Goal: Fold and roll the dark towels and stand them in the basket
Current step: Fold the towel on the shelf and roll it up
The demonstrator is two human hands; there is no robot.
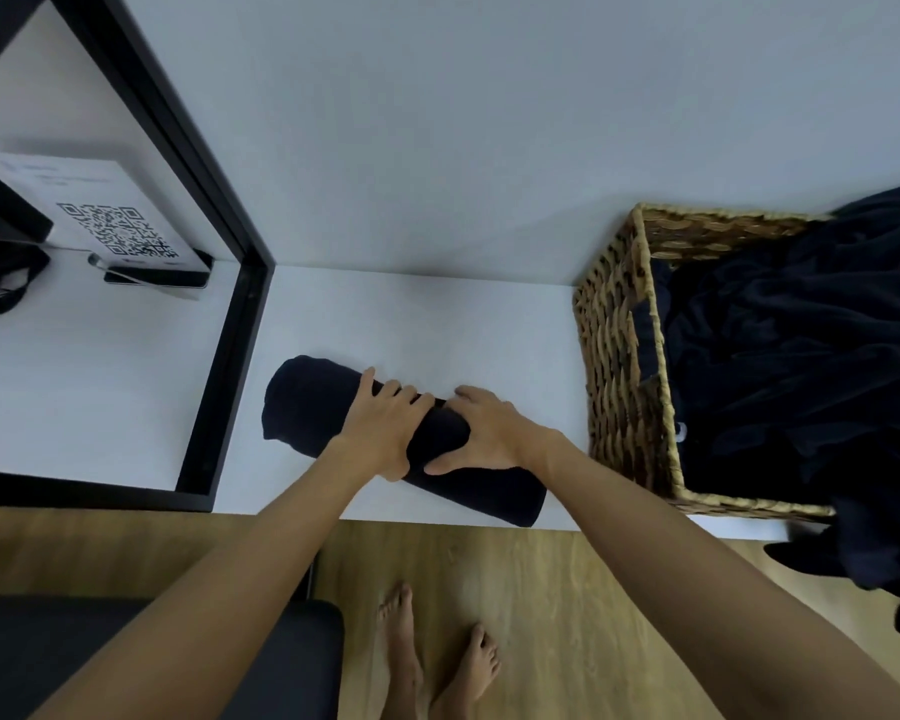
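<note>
On the white counter (385, 314), both hands (437, 433) grip a dark rolled towel (313, 407).

Smooth and matte, the counter carries the towel as a thick soft cylinder lying slantwise near the front edge, its plush nap almost black. Left hand (385, 428) lies over the roll's middle with fingers curled across the top and thumb tucked at the near side; right hand (489, 433) sits just beside it, fingers bent over the far side and thumb pressed on the near side. To the right stands a square woven wicker basket (619, 366), its straw-coloured weave coarse, with loose dark towels (780, 356) heaped inside and spilling over the rim; how many is hard to tell. A black-framed mirror (219, 283) leans at the left.
</note>
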